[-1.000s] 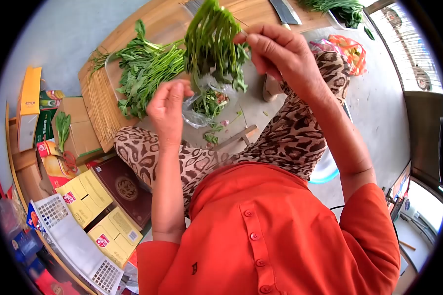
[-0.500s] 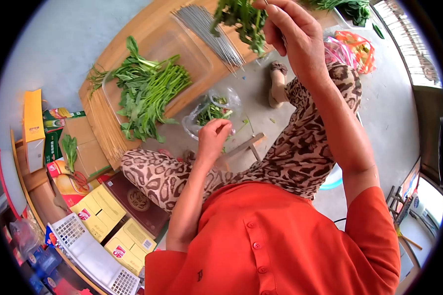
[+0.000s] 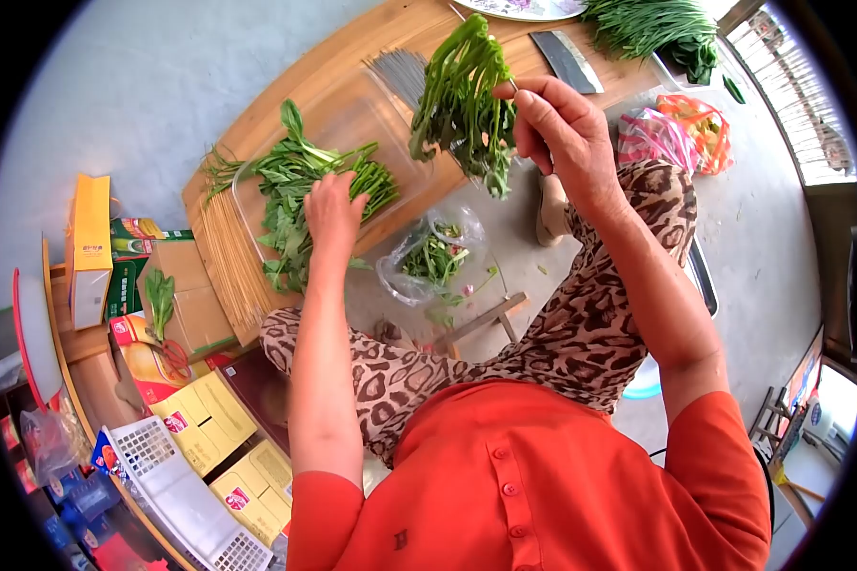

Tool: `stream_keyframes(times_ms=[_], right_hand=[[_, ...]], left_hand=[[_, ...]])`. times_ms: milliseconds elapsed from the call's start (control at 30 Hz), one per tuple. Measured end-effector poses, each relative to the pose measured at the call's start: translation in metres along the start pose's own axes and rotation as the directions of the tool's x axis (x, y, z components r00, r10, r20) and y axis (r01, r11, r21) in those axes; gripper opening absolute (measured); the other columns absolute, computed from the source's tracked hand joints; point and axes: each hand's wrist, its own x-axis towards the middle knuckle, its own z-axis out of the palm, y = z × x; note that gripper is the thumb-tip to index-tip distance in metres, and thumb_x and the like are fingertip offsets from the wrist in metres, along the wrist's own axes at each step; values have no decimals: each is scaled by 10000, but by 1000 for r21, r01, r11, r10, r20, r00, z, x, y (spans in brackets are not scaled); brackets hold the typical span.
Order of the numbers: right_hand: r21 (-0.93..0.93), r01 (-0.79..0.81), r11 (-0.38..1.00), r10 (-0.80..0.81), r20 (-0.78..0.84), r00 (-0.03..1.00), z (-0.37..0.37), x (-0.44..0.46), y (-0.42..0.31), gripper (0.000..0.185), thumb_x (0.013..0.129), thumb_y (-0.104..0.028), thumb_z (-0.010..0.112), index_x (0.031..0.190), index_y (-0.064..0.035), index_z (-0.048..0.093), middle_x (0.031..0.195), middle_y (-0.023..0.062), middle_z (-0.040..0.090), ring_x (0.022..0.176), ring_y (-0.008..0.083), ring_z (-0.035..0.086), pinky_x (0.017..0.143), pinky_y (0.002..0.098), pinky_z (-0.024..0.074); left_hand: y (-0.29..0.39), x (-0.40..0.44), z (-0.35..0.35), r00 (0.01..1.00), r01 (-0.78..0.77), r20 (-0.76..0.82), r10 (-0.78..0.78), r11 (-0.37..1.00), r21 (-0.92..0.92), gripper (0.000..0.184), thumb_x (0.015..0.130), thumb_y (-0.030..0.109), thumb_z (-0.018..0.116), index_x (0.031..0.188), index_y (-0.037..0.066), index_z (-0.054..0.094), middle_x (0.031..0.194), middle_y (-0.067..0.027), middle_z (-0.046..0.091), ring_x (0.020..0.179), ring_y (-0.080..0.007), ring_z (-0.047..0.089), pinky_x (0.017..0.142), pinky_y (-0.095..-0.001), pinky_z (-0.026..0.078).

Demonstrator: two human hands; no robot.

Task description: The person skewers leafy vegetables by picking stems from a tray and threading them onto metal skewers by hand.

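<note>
Now the right hand holds skewered greens; the left touches stems.

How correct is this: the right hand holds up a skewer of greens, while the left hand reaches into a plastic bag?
Only the last part is wrong: the head view shows the left hand at the loose greens in the clear tub. The rest stands.

Head-worn view — down onto hands
</note>
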Motion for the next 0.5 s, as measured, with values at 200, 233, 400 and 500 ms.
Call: stream_keyframes(times_ms=[200, 233, 400, 500], right_hand=[[41, -32, 999, 33, -11, 999, 1, 2, 6, 231, 968, -195, 502, 1046, -10, 617, 583, -15, 519, 445, 21, 379, 409, 170, 287], [41, -29, 999, 30, -9, 1000, 2, 2, 5, 231, 968, -195, 502, 1046, -10, 617, 583, -15, 519, 445, 21, 379, 409, 170, 287], [23, -54, 998, 54, -1, 999, 7, 1, 5, 252, 976, -198, 485, 1092, -10, 606, 598, -17, 499, 450, 28, 359, 414, 169, 274], [2, -45, 999, 45, 12, 999, 10, -2, 5, 250, 976, -193, 485, 1094, -9, 604, 596, -15, 497, 451, 28, 360, 411, 171, 271]], left_hand=[[-10, 6, 4, 995, 97, 0, -99, 980, -173, 202, 720, 111, 729, 902, 58, 658, 878, -101, 605, 847, -272, 587, 737, -381, 461], [-17, 7, 2, 979, 191, 2, -206, 908, -372, 176, 724, 96, 719, 878, 48, 652, 859, -104, 606, 809, -265, 600, 722, -368, 470], [-59, 5, -33, 889, 258, 126, -441, 254, -932, 142, 877, 99, 629, 992, 24, 593, 838, -28, 623, 725, -127, 602, 677, -252, 490], [-86, 2, -63, 858, 75, 48, -512, 32, -997, 82, 915, 118, 591, 948, 44, 575, 826, -29, 612, 677, -116, 570, 641, -250, 489]])
